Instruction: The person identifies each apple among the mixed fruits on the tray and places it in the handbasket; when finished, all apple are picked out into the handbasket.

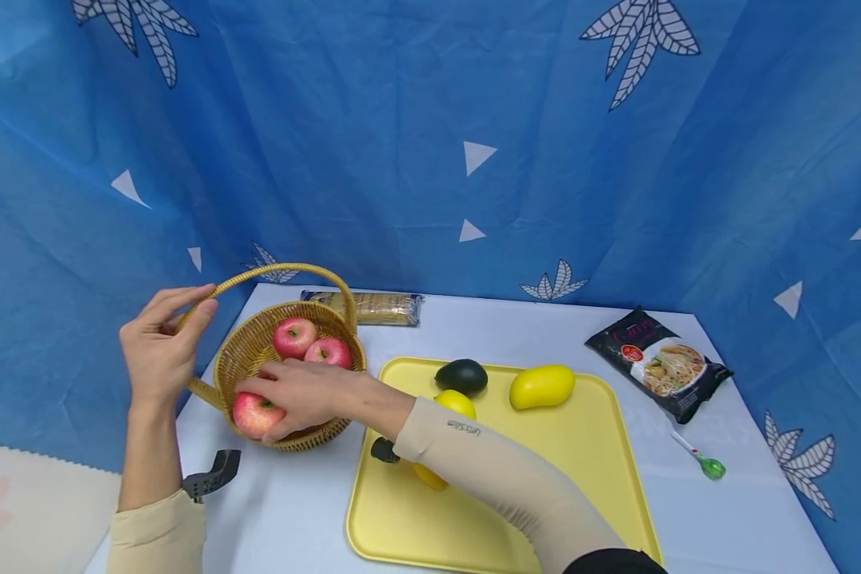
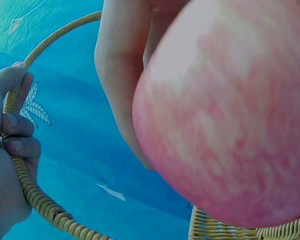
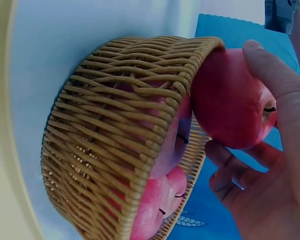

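Observation:
A brown wicker basket [image 1: 233, 363] stands at the left of the table with several red apples in it, such as one apple [image 1: 295, 337] near its far side. My left hand [image 1: 163, 343] grips the basket's arched handle [image 2: 40, 197], fingers curled round it. Over the basket's near rim, my right hand [image 1: 304, 396] holds another apple [image 3: 232, 100] between thumb and fingers. In the left wrist view that held apple [image 2: 230, 125] looms large and covers much of the right hand.
Right of the basket lies a yellow tray [image 1: 473, 550] with a mango [image 1: 541, 387], an avocado [image 1: 461, 376] and a lemon [image 1: 455, 403]. A pasta pack [image 1: 387, 309] lies behind; a black noodle packet [image 1: 660, 363] and a green spoon [image 1: 710, 467] are at right.

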`<action>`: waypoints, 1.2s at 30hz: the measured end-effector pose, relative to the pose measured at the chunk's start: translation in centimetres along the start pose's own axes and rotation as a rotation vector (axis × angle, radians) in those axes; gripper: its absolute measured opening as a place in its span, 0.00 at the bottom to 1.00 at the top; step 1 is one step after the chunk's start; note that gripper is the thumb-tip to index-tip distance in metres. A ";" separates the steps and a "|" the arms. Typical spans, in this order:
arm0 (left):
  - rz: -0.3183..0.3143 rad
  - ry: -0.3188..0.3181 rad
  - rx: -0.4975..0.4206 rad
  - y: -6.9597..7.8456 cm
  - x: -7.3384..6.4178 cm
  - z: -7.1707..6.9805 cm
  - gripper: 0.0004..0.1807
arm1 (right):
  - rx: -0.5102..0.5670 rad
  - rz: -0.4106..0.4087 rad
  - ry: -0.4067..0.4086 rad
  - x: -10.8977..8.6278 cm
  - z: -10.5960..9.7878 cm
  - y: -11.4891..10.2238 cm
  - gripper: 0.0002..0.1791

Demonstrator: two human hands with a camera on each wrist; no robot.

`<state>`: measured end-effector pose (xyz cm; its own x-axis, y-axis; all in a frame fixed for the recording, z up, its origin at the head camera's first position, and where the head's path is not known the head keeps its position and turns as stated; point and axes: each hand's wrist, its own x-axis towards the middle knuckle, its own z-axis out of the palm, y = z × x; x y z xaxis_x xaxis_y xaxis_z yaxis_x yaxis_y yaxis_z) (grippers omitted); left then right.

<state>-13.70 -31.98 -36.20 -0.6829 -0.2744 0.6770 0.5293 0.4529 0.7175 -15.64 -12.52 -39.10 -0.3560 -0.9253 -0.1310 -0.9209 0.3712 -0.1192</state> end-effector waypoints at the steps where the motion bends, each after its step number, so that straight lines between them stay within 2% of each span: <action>1: -0.001 0.001 0.000 0.0 0.0 0.0 0.12 | -0.006 0.004 0.000 0.2 0.0 -0.1 0.47; 10: 0.000 -0.002 0.006 0.0 0.0 0.1 0.11 | 0.010 0.097 -0.025 0.6 0.4 -0.3 0.48; 18: -0.003 0.010 0.029 0.0 -0.2 0.1 0.12 | 0.002 0.107 -0.061 0.4 1.3 0.2 0.47; 22: 0.009 0.015 0.022 -0.1 -0.1 0.1 0.11 | 0.039 0.098 -0.055 0.4 1.4 0.5 0.46; 29: 0.014 0.003 0.003 0.0 0.0 0.1 0.12 | 0.142 0.158 -0.104 0.0 1.5 0.8 0.45; 36: 0.012 -0.003 -0.003 0.1 -0.1 0.0 0.12 | 0.140 0.157 -0.138 -0.2 1.3 1.1 0.44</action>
<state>-13.55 -31.90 -36.22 -0.6781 -0.2668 0.6848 0.5384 0.4539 0.7100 -16.36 -11.80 -40.44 -0.4593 -0.8393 -0.2909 -0.8212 0.5260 -0.2210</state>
